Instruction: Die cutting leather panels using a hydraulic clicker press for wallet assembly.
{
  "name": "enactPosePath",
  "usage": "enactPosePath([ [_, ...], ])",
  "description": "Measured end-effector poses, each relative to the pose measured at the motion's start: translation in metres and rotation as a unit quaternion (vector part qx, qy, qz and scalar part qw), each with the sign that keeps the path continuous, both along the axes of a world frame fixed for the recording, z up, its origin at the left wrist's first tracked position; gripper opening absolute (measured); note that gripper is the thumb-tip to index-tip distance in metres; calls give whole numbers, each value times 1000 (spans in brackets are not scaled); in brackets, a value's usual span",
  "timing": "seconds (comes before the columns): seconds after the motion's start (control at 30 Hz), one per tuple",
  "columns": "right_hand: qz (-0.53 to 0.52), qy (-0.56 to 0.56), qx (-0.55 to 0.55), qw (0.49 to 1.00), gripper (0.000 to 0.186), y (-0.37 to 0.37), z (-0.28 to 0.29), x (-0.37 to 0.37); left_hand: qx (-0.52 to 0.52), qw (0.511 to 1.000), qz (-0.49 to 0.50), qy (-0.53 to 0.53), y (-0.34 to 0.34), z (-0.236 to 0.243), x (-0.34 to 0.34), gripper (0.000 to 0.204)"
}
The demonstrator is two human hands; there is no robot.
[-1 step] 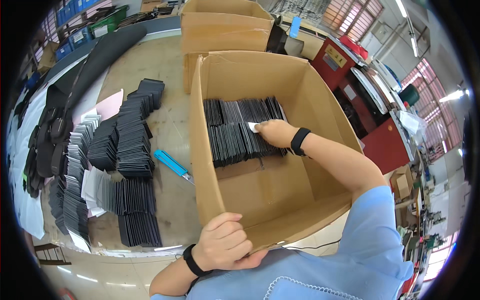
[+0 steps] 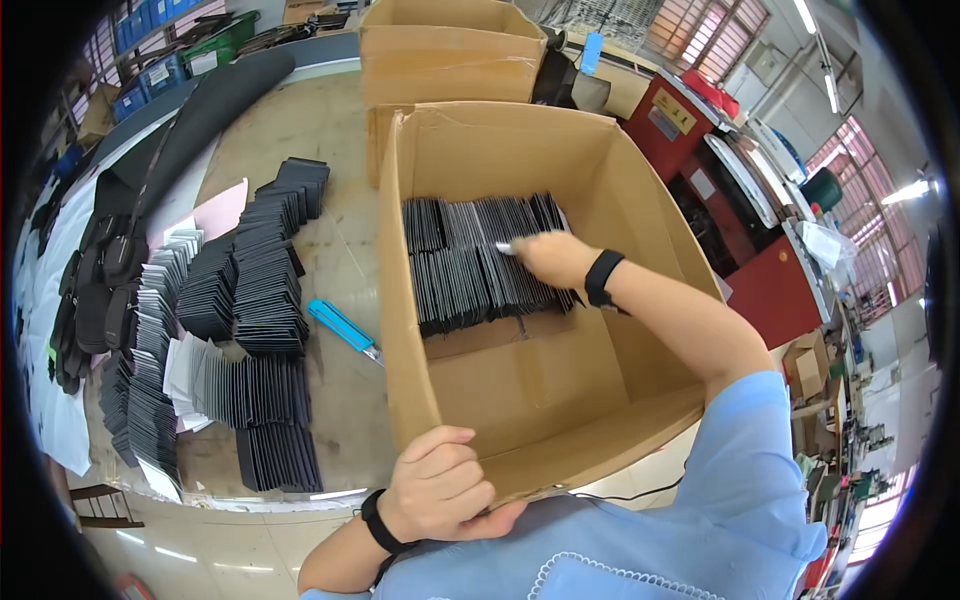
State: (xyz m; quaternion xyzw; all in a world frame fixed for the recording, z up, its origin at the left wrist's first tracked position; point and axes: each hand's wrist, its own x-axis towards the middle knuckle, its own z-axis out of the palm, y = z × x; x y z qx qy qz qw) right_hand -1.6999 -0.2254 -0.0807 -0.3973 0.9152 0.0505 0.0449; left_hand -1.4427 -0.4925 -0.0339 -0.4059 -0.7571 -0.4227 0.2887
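A large open cardboard box (image 2: 590, 440) stands in front of me. My left hand (image 2: 440, 490) is closed around its near left rim. Inside, at the far left of the box floor, rows of thin flat black pieces (image 2: 450, 285) stand packed on edge. My right hand (image 2: 553, 260) reaches in over these rows, its fingers pinched on a small white piece (image 2: 506, 247) that looks blurred; its exact kind cannot be made out. Left of the box, a blue utility knife (image 2: 340, 325) lies on the table with its blade toward the box.
More rows of black pieces (image 2: 268, 300) and grey-white ones (image 2: 160, 300) cover the left of the table (image 2: 345, 220). Beyond them lie black pouches (image 2: 105, 285) and a dark fabric roll (image 2: 215, 125). Another carton (image 2: 450, 65) stands behind, with a red machine (image 2: 770, 270) at right.
The small white piece in my right hand has tilted and looks narrower and more smeared. My left hand and the near box rim have shifted very slightly left.
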Motion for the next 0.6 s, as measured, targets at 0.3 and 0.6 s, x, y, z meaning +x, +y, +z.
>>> enactPosePath([
  [0.3,-218,-33,38,975,32,82,14,-46,-25,998,56,-14,4,-4,7,31],
  [0.6,-406,-418,-182,792,98,58,-24,-7,-9,998,62,-6,8,-6,8,32],
])
